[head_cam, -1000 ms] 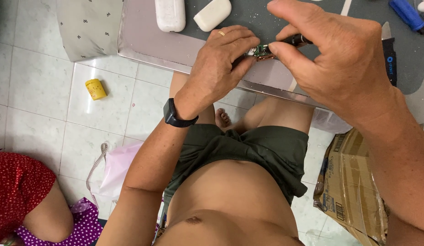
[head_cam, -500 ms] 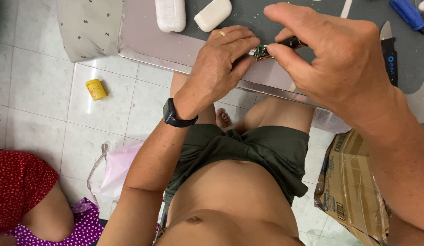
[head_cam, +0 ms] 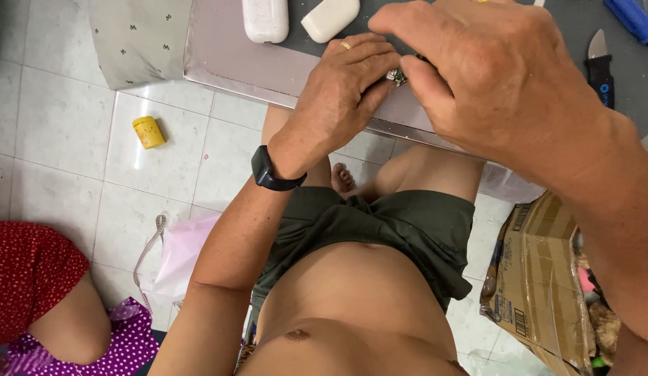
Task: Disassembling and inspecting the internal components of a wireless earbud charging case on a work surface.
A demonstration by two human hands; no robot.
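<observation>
Nearest, over the lap, the left hand (head_cam: 341, 94) with its black wristband (head_cam: 272, 174) and the right hand (head_cam: 491, 76) meet at the desk (head_cam: 233, 59) edge, fingertips pinched together on a small metal part (head_cam: 396, 74) that sits between them, mostly hidden. Just beyond the hands on the desk lie two white plastic cases (head_cam: 296, 17); right of the hands lie a black-handled knife (head_cam: 601, 63) and a blue tool (head_cam: 634, 17). Left of the desk, a yellow cap (head_cam: 148, 132) sits on the tiled floor (head_cam: 59, 125).
</observation>
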